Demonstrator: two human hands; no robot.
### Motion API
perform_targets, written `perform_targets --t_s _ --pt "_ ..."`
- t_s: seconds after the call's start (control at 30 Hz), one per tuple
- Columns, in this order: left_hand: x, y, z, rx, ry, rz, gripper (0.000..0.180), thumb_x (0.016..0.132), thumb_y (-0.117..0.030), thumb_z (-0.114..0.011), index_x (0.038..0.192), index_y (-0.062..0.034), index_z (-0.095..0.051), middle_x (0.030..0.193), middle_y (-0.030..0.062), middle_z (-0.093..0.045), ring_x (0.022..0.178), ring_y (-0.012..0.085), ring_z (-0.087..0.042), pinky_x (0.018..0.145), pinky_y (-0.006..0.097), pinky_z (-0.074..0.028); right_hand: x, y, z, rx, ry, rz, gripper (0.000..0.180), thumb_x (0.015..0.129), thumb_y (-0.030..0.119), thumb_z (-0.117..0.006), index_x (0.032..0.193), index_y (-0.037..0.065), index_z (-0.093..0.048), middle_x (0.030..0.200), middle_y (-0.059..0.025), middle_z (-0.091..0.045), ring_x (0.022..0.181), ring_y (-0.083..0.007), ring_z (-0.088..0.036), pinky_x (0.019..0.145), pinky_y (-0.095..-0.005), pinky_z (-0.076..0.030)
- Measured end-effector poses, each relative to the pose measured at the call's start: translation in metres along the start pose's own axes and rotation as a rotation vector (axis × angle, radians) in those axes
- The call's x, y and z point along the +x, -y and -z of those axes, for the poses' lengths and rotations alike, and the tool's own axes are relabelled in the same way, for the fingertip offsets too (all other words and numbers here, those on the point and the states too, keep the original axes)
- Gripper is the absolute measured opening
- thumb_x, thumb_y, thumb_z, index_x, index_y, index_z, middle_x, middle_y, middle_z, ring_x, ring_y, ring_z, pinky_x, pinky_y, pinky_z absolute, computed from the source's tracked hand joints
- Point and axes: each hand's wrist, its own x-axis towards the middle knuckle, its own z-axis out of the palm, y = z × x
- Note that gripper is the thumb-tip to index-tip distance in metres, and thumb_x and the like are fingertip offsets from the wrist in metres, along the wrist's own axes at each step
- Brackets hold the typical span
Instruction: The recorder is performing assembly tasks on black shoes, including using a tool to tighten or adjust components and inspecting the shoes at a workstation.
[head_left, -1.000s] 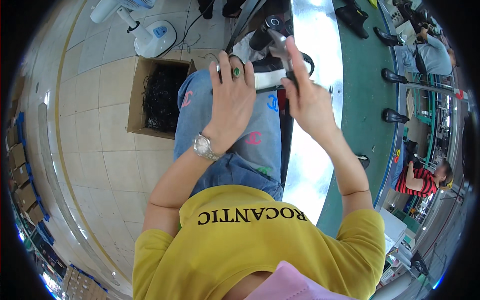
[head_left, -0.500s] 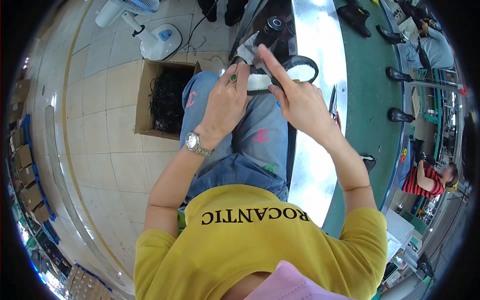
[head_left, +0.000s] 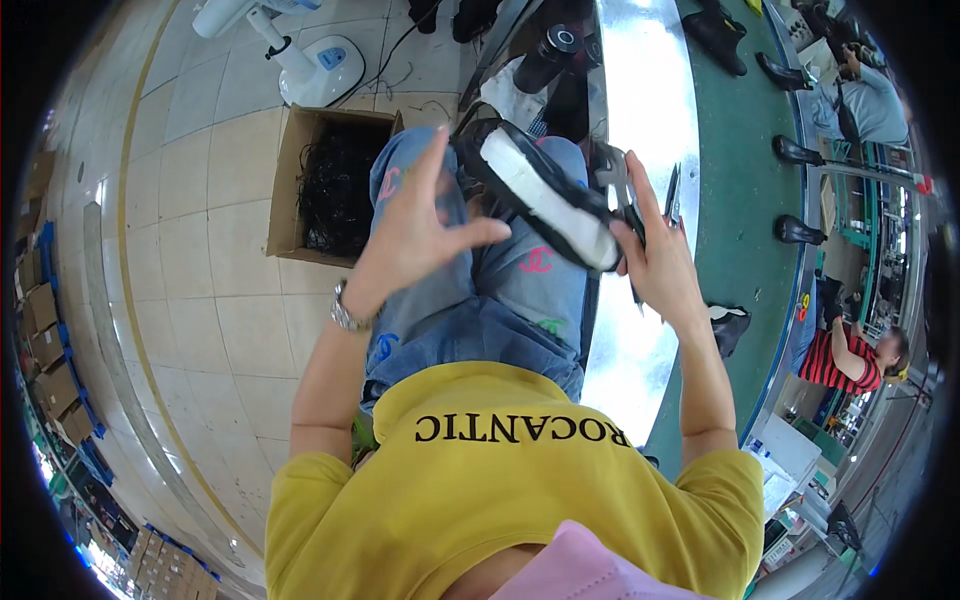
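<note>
Right hand grips the heel end of a black shoe with a white insole, fingers curled around its edge, and small metal snips appear pinched in the same hand against the shoe, though exactly how they are held is hard to tell. From that hand the shoe runs off toward ten o'clock, sole side away, insole facing up. Left hand sits at the shoe's eight o'clock, fingers spread wide and loose, thumb stretched toward the shoe's side and touching or nearly touching it; it holds nothing firmly. A metal wristwatch rings that wrist. Beneath both hands are the person's knees in blue jeans. At nine o'clock of the left hand, a cardboard box stands open on the tiled floor, filled with a black tangle. At three o'clock of the right hand runs a green conveyor belt bearing other black shoes.
</note>
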Motion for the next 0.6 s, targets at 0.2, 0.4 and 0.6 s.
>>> perform_targets --t_s 0.2,0.4,0.6 --pt "-0.035 0.023 -0.013 0.323 -0.189 0.054 0.069 0.084 -0.048 -0.070 0.122 0.0069 -0.055 0.123 0.0233 -0.053 0.109 0.0341 -0.057 0.085 0.036 -0.050 -0.016 0.034 -0.018 0.295 0.301 -0.008 0.067 0.094 0.011 -0.057 0.151 0.014 -0.021 0.076 -0.0147 -0.067 0.056 -0.0239 -0.065 0.060 -0.0348 -0.051" --pt "-0.030 0.018 -0.006 0.614 -0.351 -0.030 0.036 0.099 -0.028 -0.049 0.078 -0.0007 -0.059 0.071 0.0183 -0.061 0.061 0.0381 -0.062 0.054 0.045 -0.048 0.014 0.051 -0.021 -0.022 0.408 0.297 0.059 0.094 0.015 -0.058 0.147 0.013 -0.030 0.063 -0.0175 -0.057 0.056 -0.0349 -0.061 0.057 -0.0430 -0.044" --pt "-0.043 0.017 -0.019 0.366 -0.233 -0.066 0.026 0.098 -0.018 -0.052 0.091 0.0041 -0.063 0.072 0.0207 -0.062 0.067 0.0369 -0.062 0.061 0.042 -0.051 0.030 0.083 -0.005 -0.341 0.684 0.264 0.065 0.094 0.012 -0.056 0.151 0.015 -0.025 0.078 -0.0229 -0.063 0.066 -0.0399 -0.061 0.065 -0.0478 -0.047"
